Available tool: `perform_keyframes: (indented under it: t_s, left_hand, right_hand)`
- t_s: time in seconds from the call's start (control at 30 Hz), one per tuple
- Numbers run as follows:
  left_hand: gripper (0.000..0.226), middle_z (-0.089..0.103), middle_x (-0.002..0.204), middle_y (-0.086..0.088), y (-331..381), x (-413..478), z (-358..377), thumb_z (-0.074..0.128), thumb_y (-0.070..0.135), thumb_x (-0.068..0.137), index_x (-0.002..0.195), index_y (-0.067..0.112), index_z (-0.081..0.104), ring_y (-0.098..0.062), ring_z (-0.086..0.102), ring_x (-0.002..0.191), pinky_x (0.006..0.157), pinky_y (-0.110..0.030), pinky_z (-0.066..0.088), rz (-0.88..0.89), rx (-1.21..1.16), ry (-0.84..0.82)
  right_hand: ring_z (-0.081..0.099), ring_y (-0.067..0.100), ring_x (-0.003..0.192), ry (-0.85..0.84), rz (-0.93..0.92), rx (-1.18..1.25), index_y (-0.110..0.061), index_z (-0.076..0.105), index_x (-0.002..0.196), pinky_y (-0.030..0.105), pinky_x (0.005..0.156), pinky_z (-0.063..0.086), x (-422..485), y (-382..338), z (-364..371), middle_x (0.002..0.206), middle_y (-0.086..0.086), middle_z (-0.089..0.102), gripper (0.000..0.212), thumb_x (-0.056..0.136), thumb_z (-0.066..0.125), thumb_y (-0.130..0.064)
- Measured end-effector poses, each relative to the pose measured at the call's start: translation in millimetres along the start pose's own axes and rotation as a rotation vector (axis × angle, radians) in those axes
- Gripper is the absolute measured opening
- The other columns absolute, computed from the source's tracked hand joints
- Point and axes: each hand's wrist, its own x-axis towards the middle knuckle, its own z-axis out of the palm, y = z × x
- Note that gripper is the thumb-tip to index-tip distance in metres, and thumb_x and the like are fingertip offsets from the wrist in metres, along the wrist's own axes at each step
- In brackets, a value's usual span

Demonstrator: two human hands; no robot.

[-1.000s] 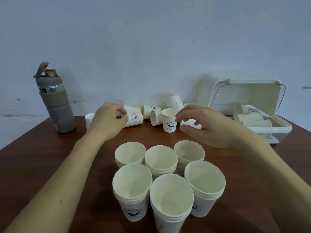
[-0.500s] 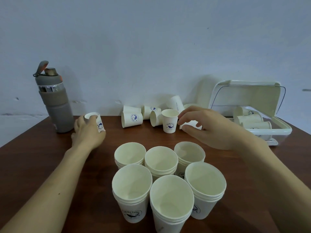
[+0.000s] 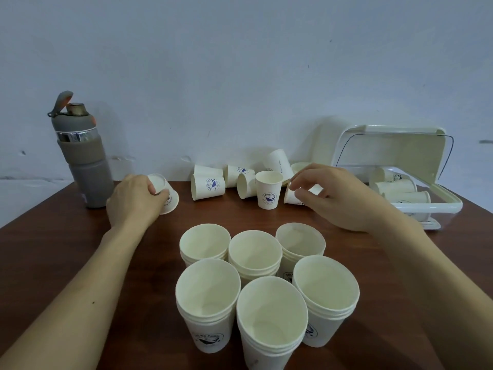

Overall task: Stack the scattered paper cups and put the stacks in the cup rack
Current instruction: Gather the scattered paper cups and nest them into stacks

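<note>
On the table (image 3: 53, 249), the rack (image 3: 400, 156) sits far right with cups lying inside; six stacks (image 3: 254, 252) stand near centre, mouths up. Loose cups (image 3: 208, 185) lie far centre. The left hand (image 3: 133, 201) grips a tipped cup (image 3: 168, 194), base up, far left; the right hand (image 3: 336, 201) pinches a side-lying cup (image 3: 292, 197), mouth leftward, nearer the rack. Both likely need turning mouth-up to nest on a stack.

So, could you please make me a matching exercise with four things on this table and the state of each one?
Things:
1. bottle
2. cup rack
3. left hand
4. middle single cup

States:
a. lid raised, cups lying inside
b. stands upright, mouth up
c. cap flipped open
d. grips a tipped cup

Pairs: 1-c, 2-a, 3-d, 4-b
</note>
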Motion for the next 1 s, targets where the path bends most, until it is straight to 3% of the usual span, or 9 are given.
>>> perform_keyframes:
  t_s: [0.07,0.2,0.37,0.47,0.6,0.67,0.73,0.87,1.0]
  left_hand:
    - [0.025,0.062,0.1,-0.011,10.1,-0.8,-3.6,0.073,0.034,0.081,0.082,0.014,0.058,-0.03,0.05,0.084,0.072,-0.038,0.044,0.012,-0.054,0.007]
    - [0.038,0.064,0.105,-0.007,33.6,-4.8,-6.4,0.077,0.039,0.08,0.1,0.014,0.056,-0.031,0.06,0.098,0.077,-0.034,0.042,0.027,-0.299,-0.074]
    - [0.043,0.068,0.11,0.0,56.1,-18.3,-16.8,0.077,0.039,0.081,0.116,0.034,0.053,-0.024,0.069,0.088,0.078,-0.044,0.06,0.136,-0.614,-0.301]
    - [0.042,0.067,0.112,-0.002,65.4,-24.4,-23.3,0.075,0.028,0.087,0.125,0.033,0.057,-0.024,0.075,0.076,0.074,-0.04,0.062,0.184,-0.691,-0.379]
    - [0.033,0.067,0.111,-0.006,76.1,-31.3,-30.8,0.07,0.015,0.091,0.123,0.018,0.063,-0.008,0.072,0.058,0.057,-0.018,0.055,0.165,-0.797,-0.436]
    - [0.031,0.066,0.111,-0.006,78.8,-32.6,-32.9,0.07,0.014,0.091,0.121,0.017,0.063,-0.007,0.074,0.063,0.059,-0.019,0.057,0.152,-0.832,-0.461]
    - [0.029,0.066,0.113,-0.006,80.9,-32.6,-35.3,0.071,0.014,0.09,0.117,0.019,0.062,-0.014,0.076,0.073,0.067,-0.027,0.062,0.142,-0.863,-0.478]
    - [0.032,0.066,0.115,-0.006,83.0,-30.2,-40.2,0.073,0.017,0.087,0.114,0.02,0.056,-0.022,0.075,0.076,0.069,-0.03,0.059,0.159,-0.842,-0.507]
    - [0.04,0.068,0.106,-0.006,86.2,-32.0,-47.9,0.074,0.029,0.086,0.117,0.023,0.049,-0.018,0.069,0.074,0.072,-0.031,0.055,0.186,-0.702,-0.563]
  right_hand:
    - [0.064,0.009,0.1,0.026,0.073,0.006,-0.02,0.07,0.11,0.035,0.085,0.055,2.1,10.0,5.1,0.114,-0.004,0.066,0.02,0.098,0.055,-0.022]
    - [0.059,0.019,0.116,0.01,0.215,-0.071,-0.019,0.062,0.13,0.037,0.096,0.048,5.7,32.6,22.3,0.132,0.001,0.061,0.032,0.099,0.054,-0.022]
    - [0.054,0.025,0.125,-0.026,0.293,-0.108,-0.017,0.05,0.144,0.038,0.101,0.044,5.5,48.0,43.0,0.143,0.007,0.054,0.047,0.098,0.055,-0.021]
    - [0.056,0.021,0.121,-0.003,0.293,-0.071,-0.019,0.05,0.144,0.028,0.093,0.043,4.7,48.8,48.3,0.141,0.003,0.056,0.047,0.098,0.057,-0.022]
    - [0.064,0.006,0.1,0.047,0.283,0.19,-0.019,0.06,0.133,0.003,0.075,0.043,14.0,34.0,47.3,0.121,-0.008,0.067,0.034,0.099,0.058,-0.024]
    - [0.069,0.005,0.091,0.029,0.258,0.343,-0.017,0.068,0.122,0.016,0.087,0.052,20.9,23.1,44.0,0.108,-0.008,0.074,0.026,0.1,0.057,-0.025]
    - [0.072,0.009,0.09,0.007,0.219,0.441,-0.018,0.072,0.114,0.028,0.086,0.056,26.3,10.7,39.7,0.101,-0.006,0.078,0.022,0.1,0.057,-0.026]
    - [0.069,0.005,0.069,0.046,0.123,0.543,-0.004,0.074,0.102,0.028,0.065,0.055,40.0,-15.4,29.7,0.082,0.002,0.075,0.016,0.098,0.062,-0.013]
    - [0.066,0.002,0.062,0.02,0.037,0.54,0.006,0.07,0.092,0.028,0.061,0.057,53.3,-32.5,23.2,0.073,0.008,0.071,0.017,0.097,0.062,-0.008]
